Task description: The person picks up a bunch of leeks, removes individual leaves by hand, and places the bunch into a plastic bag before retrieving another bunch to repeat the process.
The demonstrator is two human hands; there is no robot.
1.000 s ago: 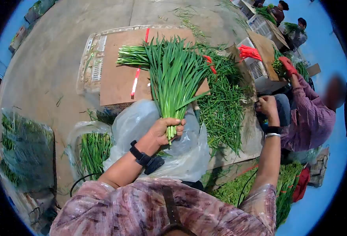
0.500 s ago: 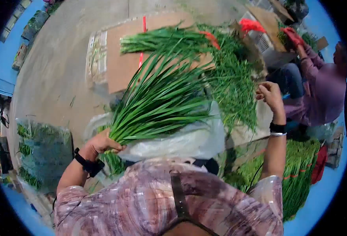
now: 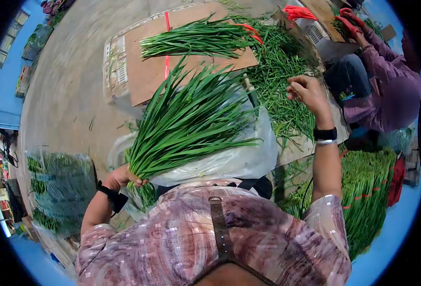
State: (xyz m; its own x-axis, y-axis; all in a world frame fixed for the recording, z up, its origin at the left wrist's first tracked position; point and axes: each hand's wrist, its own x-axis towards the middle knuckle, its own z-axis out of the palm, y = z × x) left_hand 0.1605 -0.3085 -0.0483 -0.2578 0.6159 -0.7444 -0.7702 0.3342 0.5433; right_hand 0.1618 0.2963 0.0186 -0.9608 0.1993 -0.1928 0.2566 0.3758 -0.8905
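Head | left hand [image 3: 121, 177] grips chive bunch [image 3: 191, 125] — right hand [image 3: 306, 90] raised

Green chives [image 3: 186, 126], brown cardboard [image 3: 148, 71], red ties [image 3: 255, 34], black watch [image 3: 325, 134], mauve-and-white plaid sleeve [image 3: 327, 224], clear whitish bag [image 3: 241, 157], grey floor [image 3: 72, 90]

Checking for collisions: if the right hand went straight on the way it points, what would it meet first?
Probably the loose heap of green stalks just beyond the right hand; it seems raised above them, so depth is uncertain.
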